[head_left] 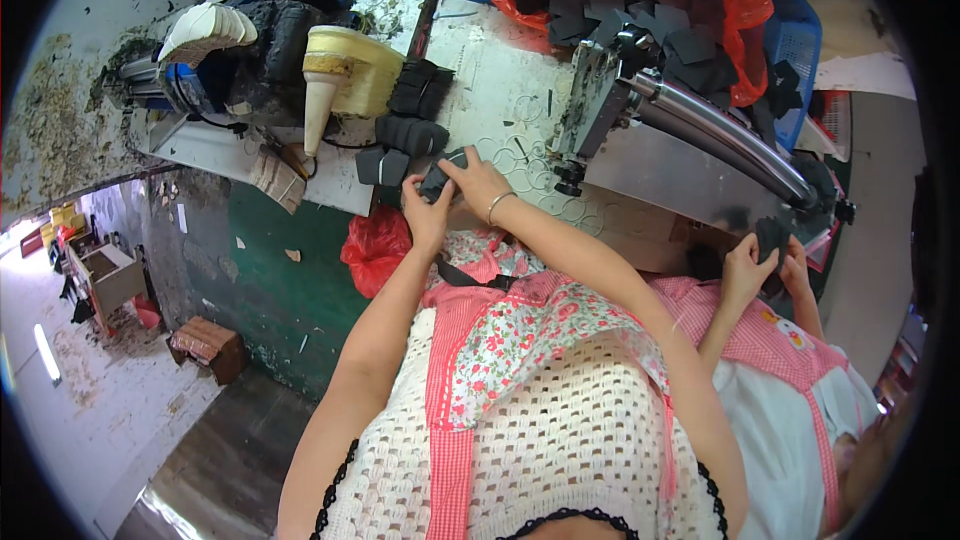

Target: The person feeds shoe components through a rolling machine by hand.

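Black pieces (434, 181) at eleven o'clock from my head view's centre: my left hand (428, 213) and right hand (481, 183) pinch them between fingertips. Dark bundles (381, 167) lie toward ten o'clock from them; uneven pressure could, I judge, make my pieces slip askew.

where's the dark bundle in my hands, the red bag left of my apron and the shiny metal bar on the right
Dark bundle (434, 183): head view, surface showing between the hands
Red bag (376, 252): head view, middle of its crumpled side
Shiny metal bar (735, 133): head view, about midway along its length
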`<control>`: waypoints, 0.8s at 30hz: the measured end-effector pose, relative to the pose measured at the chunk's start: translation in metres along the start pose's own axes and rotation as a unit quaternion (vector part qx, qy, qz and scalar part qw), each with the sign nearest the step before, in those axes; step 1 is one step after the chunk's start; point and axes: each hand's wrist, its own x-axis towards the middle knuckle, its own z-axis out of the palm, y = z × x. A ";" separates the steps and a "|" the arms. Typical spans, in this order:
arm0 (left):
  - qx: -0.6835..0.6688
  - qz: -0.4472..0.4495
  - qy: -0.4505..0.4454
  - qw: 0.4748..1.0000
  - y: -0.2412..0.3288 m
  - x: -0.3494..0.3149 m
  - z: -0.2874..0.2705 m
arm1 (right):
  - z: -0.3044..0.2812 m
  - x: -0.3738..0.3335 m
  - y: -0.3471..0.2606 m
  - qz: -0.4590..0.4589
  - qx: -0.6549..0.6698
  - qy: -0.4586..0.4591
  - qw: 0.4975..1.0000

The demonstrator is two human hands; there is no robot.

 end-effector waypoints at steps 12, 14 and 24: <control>-0.137 -0.088 -0.158 0.974 0.032 -0.033 -0.017 | -0.031 -0.067 0.031 0.038 0.234 0.048 0.970; -0.011 -0.031 -0.165 0.986 0.025 -0.029 -0.012 | -0.029 -0.070 0.030 0.049 0.233 0.056 0.970; 0.090 -0.204 -0.243 0.944 0.031 -0.014 0.020 | -0.029 -0.086 0.019 0.044 0.138 0.161 0.976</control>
